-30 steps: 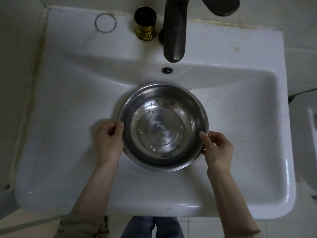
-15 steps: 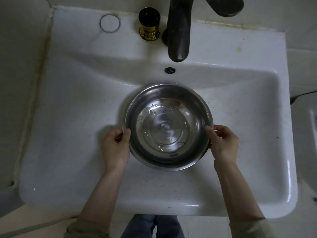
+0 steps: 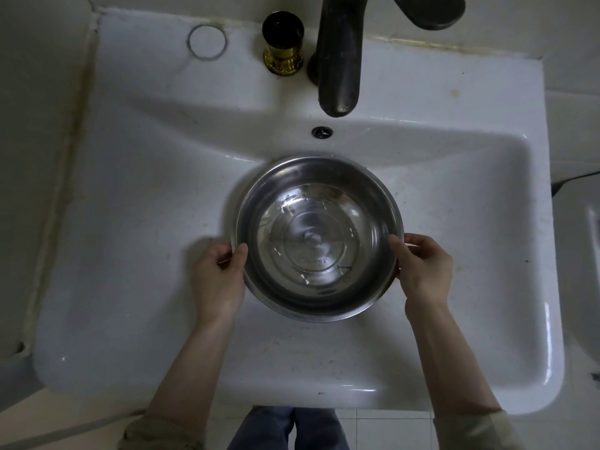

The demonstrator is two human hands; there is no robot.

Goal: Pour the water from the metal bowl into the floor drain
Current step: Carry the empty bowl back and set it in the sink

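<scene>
Metal bowl (image 3: 316, 238) (water inside) gripped by left hand (image 3: 219, 276), right hand (image 3: 423, 267).

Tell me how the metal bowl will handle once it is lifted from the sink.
The bowl looks like thin steel: probably stiff and light. The shallow water in it will likely slosh and shift weight if tilted. Its smooth rim may be slippery; the left hand and right hand each pinch it, thumb inside, which should steady it.
</scene>
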